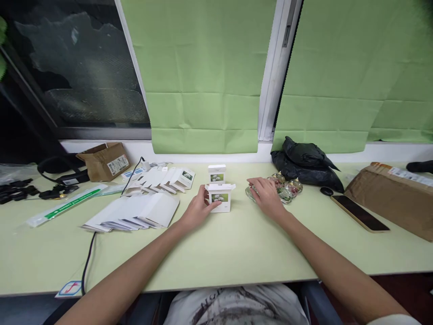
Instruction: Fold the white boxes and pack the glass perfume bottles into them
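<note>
Shirt (237, 308) foremost, left hand (198, 210) grips upright, camera-facing box (224, 201); right hand's (269, 195) hold unclear.

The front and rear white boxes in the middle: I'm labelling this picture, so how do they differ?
The left hand grips the front box, while the rear box stands untouched. The front box has flaps jutting sideways at its top; the rear box shows none. The front box hides the lower part of the rear box. Both are white, upright and bear a greenish picture.

the held box (221, 198) looks smooth matt card, the black bag (304, 173) crinkled, glossy plastic
</note>
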The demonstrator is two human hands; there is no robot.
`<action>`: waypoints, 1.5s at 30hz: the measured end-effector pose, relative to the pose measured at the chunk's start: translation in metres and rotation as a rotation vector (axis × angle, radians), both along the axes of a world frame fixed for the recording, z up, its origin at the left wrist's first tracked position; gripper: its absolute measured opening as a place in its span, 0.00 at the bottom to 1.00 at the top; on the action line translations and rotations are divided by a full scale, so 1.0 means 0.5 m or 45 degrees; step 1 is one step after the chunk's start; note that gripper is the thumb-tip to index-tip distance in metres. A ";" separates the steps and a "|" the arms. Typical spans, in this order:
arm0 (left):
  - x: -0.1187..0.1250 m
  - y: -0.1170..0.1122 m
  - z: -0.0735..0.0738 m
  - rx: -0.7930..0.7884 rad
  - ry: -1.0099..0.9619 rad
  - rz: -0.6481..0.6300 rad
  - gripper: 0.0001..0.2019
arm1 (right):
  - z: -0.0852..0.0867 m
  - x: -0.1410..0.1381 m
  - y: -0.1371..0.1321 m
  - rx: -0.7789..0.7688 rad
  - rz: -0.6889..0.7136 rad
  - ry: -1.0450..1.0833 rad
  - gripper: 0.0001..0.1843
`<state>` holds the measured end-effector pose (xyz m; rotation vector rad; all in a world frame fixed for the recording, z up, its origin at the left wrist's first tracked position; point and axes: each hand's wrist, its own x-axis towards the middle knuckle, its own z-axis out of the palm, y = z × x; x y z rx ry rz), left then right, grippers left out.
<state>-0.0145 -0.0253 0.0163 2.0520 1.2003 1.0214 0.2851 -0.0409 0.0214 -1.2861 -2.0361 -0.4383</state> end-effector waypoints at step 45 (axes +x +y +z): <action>-0.009 -0.007 0.011 0.729 0.243 -0.199 0.22 | 0.008 -0.086 -0.077 0.190 0.586 0.550 0.16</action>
